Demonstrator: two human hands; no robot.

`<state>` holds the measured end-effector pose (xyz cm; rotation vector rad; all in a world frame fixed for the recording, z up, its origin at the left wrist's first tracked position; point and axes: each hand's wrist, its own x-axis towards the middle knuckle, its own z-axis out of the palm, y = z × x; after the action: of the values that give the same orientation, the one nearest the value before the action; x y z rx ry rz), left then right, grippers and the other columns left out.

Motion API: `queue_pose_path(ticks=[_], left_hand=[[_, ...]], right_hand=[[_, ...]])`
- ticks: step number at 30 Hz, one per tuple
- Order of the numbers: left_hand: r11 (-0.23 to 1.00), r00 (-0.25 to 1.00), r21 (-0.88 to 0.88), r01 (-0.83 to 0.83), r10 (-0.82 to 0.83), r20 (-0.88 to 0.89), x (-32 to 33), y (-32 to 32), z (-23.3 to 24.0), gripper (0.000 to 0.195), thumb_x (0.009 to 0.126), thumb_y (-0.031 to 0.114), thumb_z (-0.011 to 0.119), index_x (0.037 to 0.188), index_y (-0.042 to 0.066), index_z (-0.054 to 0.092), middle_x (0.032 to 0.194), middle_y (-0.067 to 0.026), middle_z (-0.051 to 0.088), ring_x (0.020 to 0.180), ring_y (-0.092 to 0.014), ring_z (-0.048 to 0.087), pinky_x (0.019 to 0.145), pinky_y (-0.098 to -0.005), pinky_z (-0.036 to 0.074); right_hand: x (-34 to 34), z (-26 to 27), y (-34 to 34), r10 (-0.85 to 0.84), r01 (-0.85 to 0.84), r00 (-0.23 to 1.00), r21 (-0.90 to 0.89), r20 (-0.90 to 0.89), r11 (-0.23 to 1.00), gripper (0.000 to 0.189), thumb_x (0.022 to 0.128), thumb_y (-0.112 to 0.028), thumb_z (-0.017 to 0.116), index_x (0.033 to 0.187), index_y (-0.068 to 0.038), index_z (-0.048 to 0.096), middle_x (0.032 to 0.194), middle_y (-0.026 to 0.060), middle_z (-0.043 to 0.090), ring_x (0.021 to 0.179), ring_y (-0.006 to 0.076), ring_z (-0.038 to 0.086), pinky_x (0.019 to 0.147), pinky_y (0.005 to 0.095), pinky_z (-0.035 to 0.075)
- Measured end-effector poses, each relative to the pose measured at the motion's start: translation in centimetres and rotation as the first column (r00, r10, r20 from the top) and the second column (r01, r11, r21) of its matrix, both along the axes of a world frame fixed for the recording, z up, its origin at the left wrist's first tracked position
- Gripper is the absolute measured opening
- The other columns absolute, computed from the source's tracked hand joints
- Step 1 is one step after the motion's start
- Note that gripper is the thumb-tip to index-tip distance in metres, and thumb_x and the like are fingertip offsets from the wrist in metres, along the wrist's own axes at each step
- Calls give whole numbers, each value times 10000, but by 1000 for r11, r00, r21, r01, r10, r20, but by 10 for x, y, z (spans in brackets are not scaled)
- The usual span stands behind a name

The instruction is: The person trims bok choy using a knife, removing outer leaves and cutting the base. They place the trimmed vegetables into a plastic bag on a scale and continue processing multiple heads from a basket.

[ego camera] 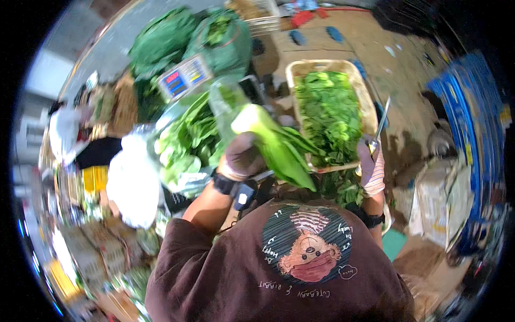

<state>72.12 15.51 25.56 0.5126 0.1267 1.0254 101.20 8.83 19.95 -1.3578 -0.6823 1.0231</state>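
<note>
In a dark glove, my left hand [243, 155] grips a head of bok choy [277, 149]. Its pale base tilts up and away from me, while the green leaves trail down to the right. My right hand [368, 163], gloved with a striped cuff, holds a knife [383, 120] whose blade points upward. Just left of that hand lies a cream plastic basket [295, 86], filled with leafy greens [330, 112]. Beyond and left of my left hand, more bok choy [185, 133] lies in a clear plastic bag [223, 100].
A digital scale display [185, 78] stands behind the bagged bok choy. Two green sacks [163, 42] rise at the back left. A bright white plastic bag [132, 185] sits at left. Blue crates [468, 112] line the right side, near a pale sack [442, 201]. Cardboard covers part of the floor.
</note>
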Motion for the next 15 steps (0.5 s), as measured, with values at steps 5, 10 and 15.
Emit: queue_pose_path(ticks=[5, 10, 15], left_hand=[[790, 673, 131, -599, 585, -452, -171, -50, -24, 529, 880, 344, 518, 1303, 53, 391, 1155, -158, 546, 1046, -306, 538, 925, -443, 428], [769, 62, 290, -569, 392, -918, -198, -56, 5, 360, 815, 203, 618, 1112, 15, 536, 945, -88, 622, 821, -173, 592, 732, -280, 475], [918, -393, 394, -50, 345, -853, -197, -11, -26, 649, 743, 380, 697, 1198, -23, 469, 981, -205, 629, 912, -299, 622, 781, -364, 470]], right_hand=[[-111, 18, 65, 309, -566, 599, 118, 739, 816, 742, 628, -174, 815, 1244, -14, 433, 1193, 198, 498, 1074, 305, 526, 887, 357, 459], [-202, 8, 114, 416, -669, 331, -100, 847, 736, 961, 540, -404, 836, 1270, 34, 390, 1285, 286, 407, 1217, 385, 397, 1038, 385, 323], [-264, -22, 170, 385, -600, 103, -251, 917, 759, 620, 680, -394, 754, 1103, 2, 532, 1114, 155, 575, 1010, 305, 563, 878, 404, 443]])
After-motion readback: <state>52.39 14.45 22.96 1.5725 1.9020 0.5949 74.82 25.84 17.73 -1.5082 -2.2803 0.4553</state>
